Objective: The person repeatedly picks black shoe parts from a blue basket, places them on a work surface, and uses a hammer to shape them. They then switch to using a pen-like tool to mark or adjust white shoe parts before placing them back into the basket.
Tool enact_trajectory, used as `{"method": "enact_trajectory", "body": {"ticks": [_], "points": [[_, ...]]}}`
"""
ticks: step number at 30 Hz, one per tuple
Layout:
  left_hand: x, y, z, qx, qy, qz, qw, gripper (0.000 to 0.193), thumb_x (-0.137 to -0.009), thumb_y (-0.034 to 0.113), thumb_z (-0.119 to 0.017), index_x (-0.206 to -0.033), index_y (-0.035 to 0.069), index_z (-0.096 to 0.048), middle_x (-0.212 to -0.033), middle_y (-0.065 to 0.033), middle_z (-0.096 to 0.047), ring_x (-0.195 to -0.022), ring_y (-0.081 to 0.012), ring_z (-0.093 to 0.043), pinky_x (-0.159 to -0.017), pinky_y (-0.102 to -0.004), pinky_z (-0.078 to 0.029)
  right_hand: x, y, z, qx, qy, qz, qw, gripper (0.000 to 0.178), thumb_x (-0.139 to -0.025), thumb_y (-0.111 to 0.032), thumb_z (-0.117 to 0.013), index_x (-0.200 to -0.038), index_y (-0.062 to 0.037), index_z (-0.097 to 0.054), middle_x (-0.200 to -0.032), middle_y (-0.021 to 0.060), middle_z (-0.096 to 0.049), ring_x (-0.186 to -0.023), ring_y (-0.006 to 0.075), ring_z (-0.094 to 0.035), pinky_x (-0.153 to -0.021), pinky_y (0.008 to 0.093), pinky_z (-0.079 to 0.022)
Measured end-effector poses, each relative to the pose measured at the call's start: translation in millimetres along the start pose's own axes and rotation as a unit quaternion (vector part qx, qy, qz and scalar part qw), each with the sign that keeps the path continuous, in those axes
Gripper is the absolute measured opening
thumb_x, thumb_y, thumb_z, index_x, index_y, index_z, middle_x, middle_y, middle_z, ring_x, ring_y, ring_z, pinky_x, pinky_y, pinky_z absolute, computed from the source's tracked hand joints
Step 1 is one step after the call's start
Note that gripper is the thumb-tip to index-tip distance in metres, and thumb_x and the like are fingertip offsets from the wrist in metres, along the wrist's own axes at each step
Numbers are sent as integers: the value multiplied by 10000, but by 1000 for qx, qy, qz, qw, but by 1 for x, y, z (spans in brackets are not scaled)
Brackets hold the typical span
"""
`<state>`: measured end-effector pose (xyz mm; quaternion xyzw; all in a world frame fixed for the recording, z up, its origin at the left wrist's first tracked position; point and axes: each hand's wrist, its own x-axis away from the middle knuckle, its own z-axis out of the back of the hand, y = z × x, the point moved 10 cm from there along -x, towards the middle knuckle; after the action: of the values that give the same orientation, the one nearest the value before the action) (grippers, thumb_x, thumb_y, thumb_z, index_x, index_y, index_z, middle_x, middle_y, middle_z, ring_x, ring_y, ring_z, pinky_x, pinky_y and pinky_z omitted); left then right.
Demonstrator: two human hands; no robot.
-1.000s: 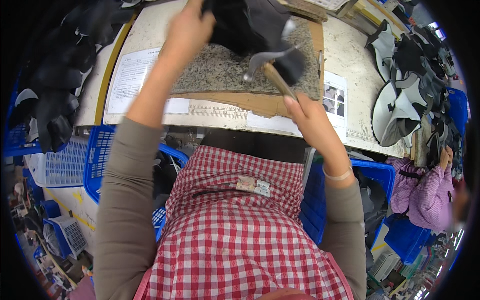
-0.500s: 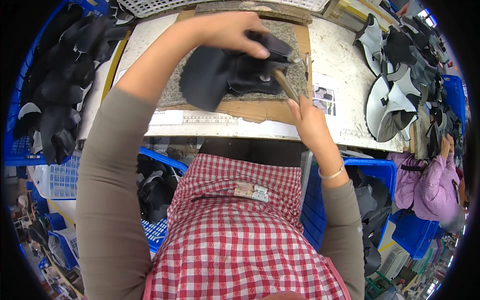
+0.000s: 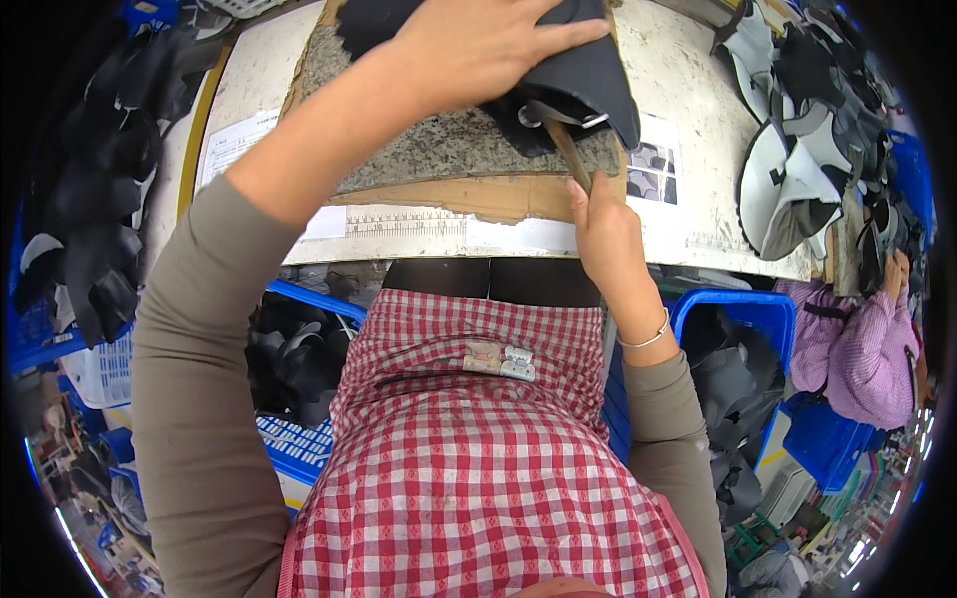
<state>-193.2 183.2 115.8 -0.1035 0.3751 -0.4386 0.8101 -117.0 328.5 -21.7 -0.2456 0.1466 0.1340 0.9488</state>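
Note:
Black shoe upper pieces [image 3: 583,75] lie across a speckled stone slab [image 3: 429,149], their lower edge curling up at the right. Over them rests my left hand [image 3: 474,50], fingers stretched out and pressing on the material. My right hand [image 3: 610,234] is closed round the wooden handle of a hammer [image 3: 568,154]. The hammer's metal head is partly tucked under the raised black edge, with shiny ends showing on either side of the handle. What the head touches inside the fold is hidden.
Cardboard [image 3: 478,199] lies under the slab on a white worktable [image 3: 698,219] with printed rulers. Grey and black shoe uppers [image 3: 788,189] are piled at right. Blue crates [image 3: 733,299] stand below the table edge. A co-worker in a pink checked sleeve [image 3: 867,349] sits at far right.
The black pieces have been turned and shifted up and right. My left hand has flattened out over them. The hammer stays in my right hand, its head now under the edge.

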Motion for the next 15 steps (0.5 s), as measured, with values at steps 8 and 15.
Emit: {"method": "enact_trajectory", "body": {"ticks": [8, 15], "points": [[95, 26, -41, 126, -266, 260, 920, 935, -924, 305, -724, -1645, 119, -159, -999, -203, -666, -895, -371, -700, -754, -444, -578, -12, -5, 4, -12, -50, -47, 998, 409, -1075, -363, -524, -1060, 42, -578, -698, 273, -658, -681, 475, -676, -588, 540, -543], [123, -7, -76, 426, -104, 417, 796, 813, -1007, 310, -659, -1639, 258, -151, -1264, -300, -661, -1149, -490, -646, -974, -492, -511, -33, -31, 80, -45, -9, -35, 998, 404, -1085, -380, -500, -969, 6, -540, -711, 259, -659, -685, 475, -664, -646, 553, -534]]}}
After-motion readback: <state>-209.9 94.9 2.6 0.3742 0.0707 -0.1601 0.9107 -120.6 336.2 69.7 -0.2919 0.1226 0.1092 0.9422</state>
